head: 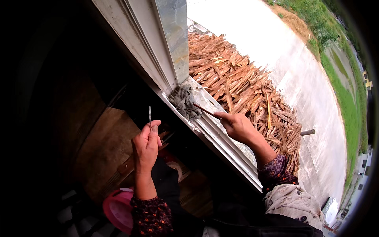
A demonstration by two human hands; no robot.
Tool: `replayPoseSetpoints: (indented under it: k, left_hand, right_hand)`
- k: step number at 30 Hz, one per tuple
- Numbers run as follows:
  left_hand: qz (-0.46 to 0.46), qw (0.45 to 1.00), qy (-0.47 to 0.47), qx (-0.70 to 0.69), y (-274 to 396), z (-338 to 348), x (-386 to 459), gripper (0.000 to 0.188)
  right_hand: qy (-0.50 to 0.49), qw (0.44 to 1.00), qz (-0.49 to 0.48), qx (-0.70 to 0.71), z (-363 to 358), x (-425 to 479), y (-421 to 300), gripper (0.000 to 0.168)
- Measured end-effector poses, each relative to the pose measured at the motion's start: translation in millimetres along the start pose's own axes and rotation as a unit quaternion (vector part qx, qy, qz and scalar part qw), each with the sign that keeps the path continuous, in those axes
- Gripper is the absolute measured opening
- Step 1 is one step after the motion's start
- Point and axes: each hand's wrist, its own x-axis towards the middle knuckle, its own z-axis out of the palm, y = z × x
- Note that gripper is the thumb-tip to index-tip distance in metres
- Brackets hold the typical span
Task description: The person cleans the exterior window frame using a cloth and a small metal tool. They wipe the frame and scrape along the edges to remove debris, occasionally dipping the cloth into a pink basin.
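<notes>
Between the thumb and fingers of my left hand [147, 142] a thin, narrow strip [150, 114] stands upright, left of the window frame; its material is unclear. My right hand [238, 126] reaches over the white window track [225, 148] and grips a thin reddish-brown stick [205, 110]. The stick's far tip touches or lies very near a grey, fluffy clump [187, 102]. That clump sits in the corner of the sill, at the foot of the upright frame [148, 35]. Patterned dark cuffs cover both wrists.
Beyond the sill lies a large heap of split firewood [237, 77] on pale paving [319, 142], with a stick end [308, 132] jutting out. A pink plastic basin or similar container [118, 209] is below my left forearm. The indoor side is very dark.
</notes>
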Motion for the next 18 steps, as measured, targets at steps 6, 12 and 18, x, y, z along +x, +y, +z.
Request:
replayPoseSetpoints:
  k: [6, 12, 18]
  left_hand:
    - [0.004, 1.0, -0.014, -0.015, 7.0, 7.9, 3.3, 0.027]
    - [0.012, 1.0, 0.009, -0.023, -6.8, -1.0, -1.3, 0.027]
    - [0.003, 1.0, -0.006, -0.028, 6.1, 7.1, 4.2, 0.026]
  right_hand:
    - [-0.116, 0.988, 0.01, -0.103, 22.3, 60.9, -1.3, 0.045]
    - [-0.133, 0.979, 0.035, -0.149, 49.2, 64.8, -6.1, 0.046]
    - [-0.083, 0.992, 0.042, -0.09, 82.9, 107.5, -15.5, 0.049]
